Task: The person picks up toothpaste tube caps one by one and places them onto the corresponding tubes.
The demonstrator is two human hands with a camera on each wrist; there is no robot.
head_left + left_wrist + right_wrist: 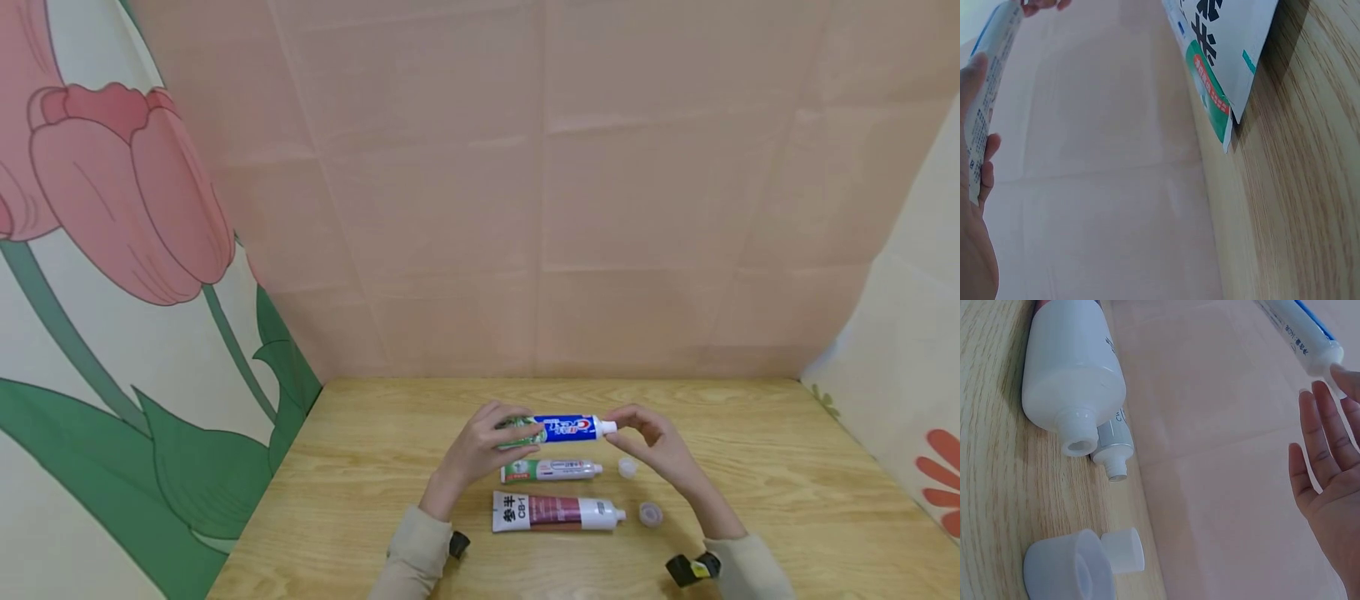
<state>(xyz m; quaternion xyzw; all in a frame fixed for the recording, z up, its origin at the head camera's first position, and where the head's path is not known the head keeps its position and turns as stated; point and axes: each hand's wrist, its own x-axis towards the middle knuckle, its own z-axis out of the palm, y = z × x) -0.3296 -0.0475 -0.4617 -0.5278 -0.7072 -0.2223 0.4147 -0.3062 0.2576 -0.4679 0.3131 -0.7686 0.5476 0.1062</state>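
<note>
A blue and green toothpaste tube [570, 428] is held up above the table in my left hand [480, 442], lying roughly level. The fingers and thumb wrap its tail half; its printed white back [988, 94] shows in the left wrist view. At the tube's other end, my right hand [663, 446] pinches the small white cap [610, 427] between thumb and forefinger. The remaining right fingers [1325, 434] extend loosely below. Beneath the held tube lie a green and white toothpaste tube [551, 470] and a larger maroon and white tube [558, 512], both with bare nozzles.
A small white cap [627, 467] and a wider cap [651, 514] sit on the wooden table [360, 467], right of the two lying tubes. A pinkish sheet [540, 208] hangs behind the table. Printed floral panels stand at both sides.
</note>
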